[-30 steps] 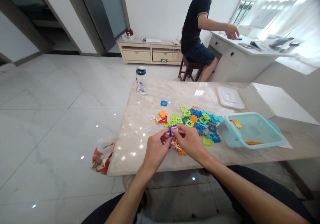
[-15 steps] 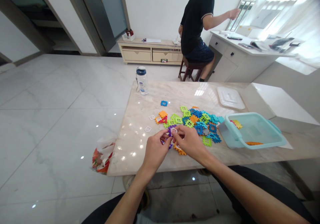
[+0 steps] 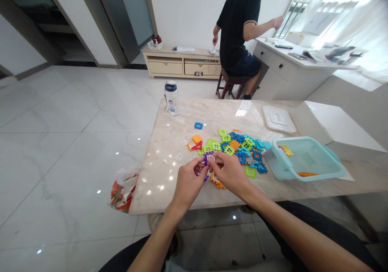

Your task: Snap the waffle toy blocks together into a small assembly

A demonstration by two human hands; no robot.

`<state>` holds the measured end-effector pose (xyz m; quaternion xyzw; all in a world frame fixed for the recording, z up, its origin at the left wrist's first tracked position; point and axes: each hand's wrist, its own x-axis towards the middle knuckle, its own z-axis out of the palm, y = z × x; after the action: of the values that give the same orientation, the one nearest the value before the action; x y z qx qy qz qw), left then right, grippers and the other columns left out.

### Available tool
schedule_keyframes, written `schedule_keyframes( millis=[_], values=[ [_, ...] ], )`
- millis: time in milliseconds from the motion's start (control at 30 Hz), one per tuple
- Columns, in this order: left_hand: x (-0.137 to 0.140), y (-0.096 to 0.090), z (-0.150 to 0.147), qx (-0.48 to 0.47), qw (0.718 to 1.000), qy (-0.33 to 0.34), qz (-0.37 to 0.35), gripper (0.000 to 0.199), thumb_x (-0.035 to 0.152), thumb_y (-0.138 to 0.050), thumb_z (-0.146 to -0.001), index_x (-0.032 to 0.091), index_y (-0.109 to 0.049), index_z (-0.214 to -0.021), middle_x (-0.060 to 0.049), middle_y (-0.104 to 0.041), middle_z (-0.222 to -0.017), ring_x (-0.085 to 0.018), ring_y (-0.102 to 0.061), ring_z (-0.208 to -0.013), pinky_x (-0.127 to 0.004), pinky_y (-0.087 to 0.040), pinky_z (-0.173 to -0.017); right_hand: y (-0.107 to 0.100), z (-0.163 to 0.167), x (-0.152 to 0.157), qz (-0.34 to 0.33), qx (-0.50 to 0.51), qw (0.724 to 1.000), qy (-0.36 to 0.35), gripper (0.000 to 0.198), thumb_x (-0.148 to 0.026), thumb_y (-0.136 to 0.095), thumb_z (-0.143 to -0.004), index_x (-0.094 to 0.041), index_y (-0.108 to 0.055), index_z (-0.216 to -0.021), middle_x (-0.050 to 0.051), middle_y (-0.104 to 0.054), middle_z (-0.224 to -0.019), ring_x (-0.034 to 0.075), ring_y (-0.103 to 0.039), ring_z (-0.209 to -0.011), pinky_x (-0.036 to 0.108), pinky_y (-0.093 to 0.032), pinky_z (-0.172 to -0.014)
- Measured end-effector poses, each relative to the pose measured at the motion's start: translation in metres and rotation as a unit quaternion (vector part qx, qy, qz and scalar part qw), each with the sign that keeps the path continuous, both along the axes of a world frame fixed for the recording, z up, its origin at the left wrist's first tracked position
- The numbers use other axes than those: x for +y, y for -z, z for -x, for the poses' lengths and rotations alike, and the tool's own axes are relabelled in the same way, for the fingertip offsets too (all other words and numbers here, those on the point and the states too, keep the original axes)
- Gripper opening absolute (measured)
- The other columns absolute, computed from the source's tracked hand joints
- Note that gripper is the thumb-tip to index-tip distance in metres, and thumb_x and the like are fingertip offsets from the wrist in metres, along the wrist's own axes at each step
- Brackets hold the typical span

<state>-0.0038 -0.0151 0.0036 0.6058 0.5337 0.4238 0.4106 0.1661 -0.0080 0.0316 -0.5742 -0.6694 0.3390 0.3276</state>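
purple block [image 3: 207, 157] pinched by left hand [image 3: 188, 182] and right hand [image 3: 230, 171], bottle [image 3: 171, 98] label unreadable

Both hands meet over marble table [image 3: 169, 142]: left hand [image 3: 188, 182] and right hand [image 3: 232, 172] pinch purple tile [image 3: 208, 157] together. Pile of coloured tiles [image 3: 239, 144] just beyond; teal bin [image 3: 306, 159] to the right.

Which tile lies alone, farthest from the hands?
The blue tile. It lies apart on the table, beyond the pile, toward the bottle.
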Motion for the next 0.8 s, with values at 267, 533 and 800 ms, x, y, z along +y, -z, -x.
schedule_keyframes(
  millis=[267,533,800],
  values=[
    [-0.0007,0.0016,0.0,0.005,1.0,-0.005,0.016,0.023,0.021,-0.075,-0.091,0.021,-0.083,-0.112,-0.004,-0.084,-0.086,-0.019,-0.077,-0.072,-0.027,-0.058,-0.068,0.0012,-0.0011,0.0008,-0.009,-0.047,0.999,-0.022,0.018,-0.027,-0.062,-0.102,-0.023,-0.072,-0.088,0.001,-0.076,-0.068,0.02,-0.068,-0.059,0.03,-0.046,-0.063],
    [-0.0037,0.0061,-0.0005,0.015,1.0,-0.011,0.003,0.021,0.02,-0.074,-0.092,0.022,-0.083,-0.112,-0.003,-0.083,-0.086,-0.018,-0.075,-0.072,-0.027,-0.057,-0.067,0.002,-0.0014,0.001,-0.004,-0.057,0.998,-0.034,0.017,-0.025,-0.061,-0.102,-0.023,-0.067,-0.086,0.001,-0.074,-0.067,0.019,-0.066,-0.058,0.03,-0.042,-0.062],
    [-0.0035,0.0024,-0.0021,0.009,1.0,-0.011,0.003,0.02,0.024,-0.075,-0.093,0.022,-0.083,-0.111,-0.002,-0.083,-0.084,-0.017,-0.074,-0.069,-0.026,-0.056,-0.066,0.0009,-0.0025,0.002,0.007,-0.041,0.999,-0.034,0.016,-0.026,-0.06,-0.103,-0.022,-0.07,-0.091,0.003,-0.075,-0.071,0.02,-0.069,-0.063,0.029,-0.046,-0.064]
  ],
)
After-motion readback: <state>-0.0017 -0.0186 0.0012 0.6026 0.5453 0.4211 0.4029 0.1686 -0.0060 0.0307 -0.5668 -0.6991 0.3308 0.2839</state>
